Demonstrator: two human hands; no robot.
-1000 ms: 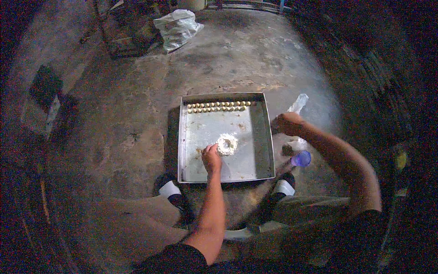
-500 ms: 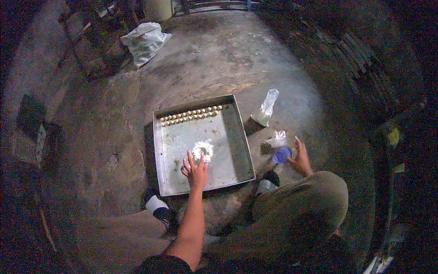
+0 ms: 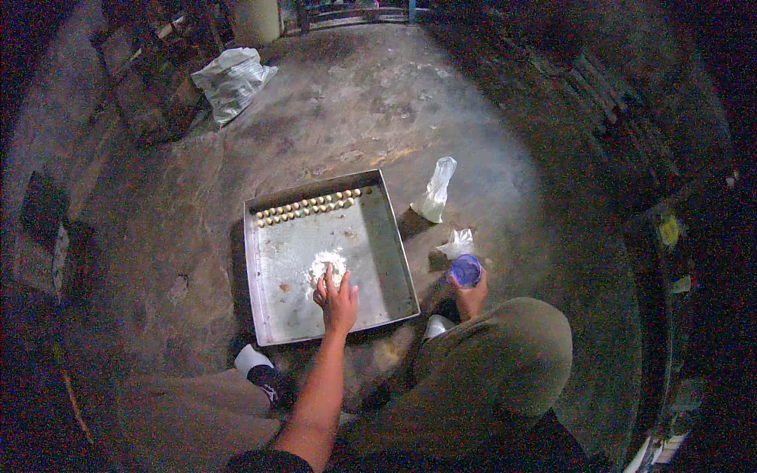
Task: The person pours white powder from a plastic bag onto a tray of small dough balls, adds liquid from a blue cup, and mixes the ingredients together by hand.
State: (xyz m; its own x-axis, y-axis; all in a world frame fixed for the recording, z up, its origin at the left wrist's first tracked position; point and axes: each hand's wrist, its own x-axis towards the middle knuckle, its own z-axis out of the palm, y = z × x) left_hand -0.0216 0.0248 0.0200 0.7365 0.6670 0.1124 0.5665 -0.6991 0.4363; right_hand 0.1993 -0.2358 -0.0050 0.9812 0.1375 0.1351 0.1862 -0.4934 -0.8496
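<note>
A square metal tray (image 3: 377, 292) lies on the floor in front of me. Small pale dough balls (image 3: 307, 206) stand in two rows along its far wall. White powder, like flour, (image 3: 326, 262) is heaped near the tray's middle. My left hand (image 3: 337, 306) reaches over the near wall with its fingers apart, the fingertips touching the powder. To the right of the tray, my right hand (image 3: 471, 296) is wrapped round a blue-purple cup (image 3: 466, 271); what the cup contains I cannot make out.
Beyond the cup lies a small crumpled clear plastic bag (image 3: 457, 243). A taller clear bag with white contents (image 3: 434, 197) stands farther back. A large whitish sack (image 3: 234, 83) rests at the far left. My bent right knee (image 3: 528, 339) is close to my right hand.
My right hand has closed round the cup, where before it was open beside it. My left fingers have moved into the powder. The whole view has shifted slightly.
</note>
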